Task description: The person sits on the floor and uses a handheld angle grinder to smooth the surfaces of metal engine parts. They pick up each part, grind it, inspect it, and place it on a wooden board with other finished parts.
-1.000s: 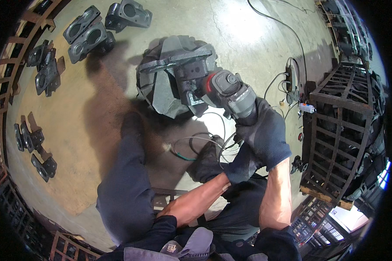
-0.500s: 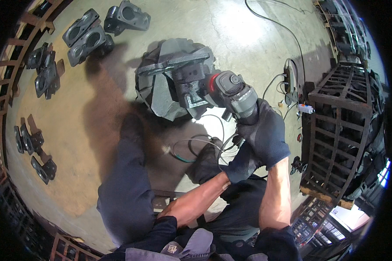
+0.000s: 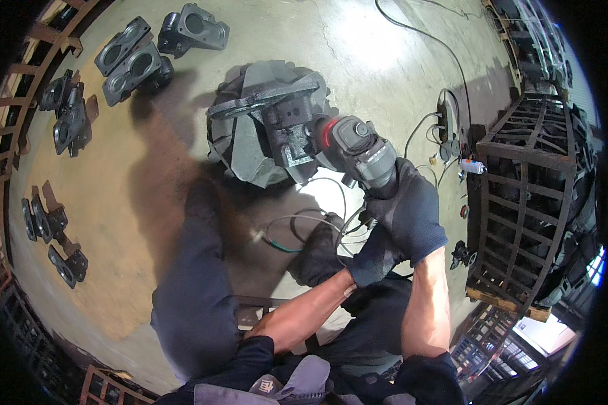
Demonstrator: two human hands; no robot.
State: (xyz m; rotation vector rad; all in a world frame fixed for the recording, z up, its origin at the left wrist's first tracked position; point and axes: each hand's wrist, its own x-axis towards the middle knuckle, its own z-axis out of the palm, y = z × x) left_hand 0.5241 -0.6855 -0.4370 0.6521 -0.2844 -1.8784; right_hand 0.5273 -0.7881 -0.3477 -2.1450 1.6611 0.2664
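The concrete floor (image 3: 385,61) fills most of the frame, pale and stained dark at the centre left. A tall metal crate (image 3: 527,202) stands along the right edge. In the upper centre sits the big grey casting (image 3: 263,115), resting on the floor, with a flat flange across its top. My legs in dark trousers (image 3: 196,297) stretch up from the lower edge toward it. More dark castings (image 3: 142,57) lie in the upper left, and smaller ones (image 3: 47,229) along the left edge.

The angle grinder (image 3: 355,148) is just right of the big casting, its head touching the casting's right side. My right hand (image 3: 409,206), in a dark glove, is wrapped tight around the grinder's body. My left hand (image 3: 378,246), also gloved, sits just below it, closed around the grinder's rear end where the cable comes out. A power strip (image 3: 446,118) lies on the floor in the upper right, cords trailing from it.
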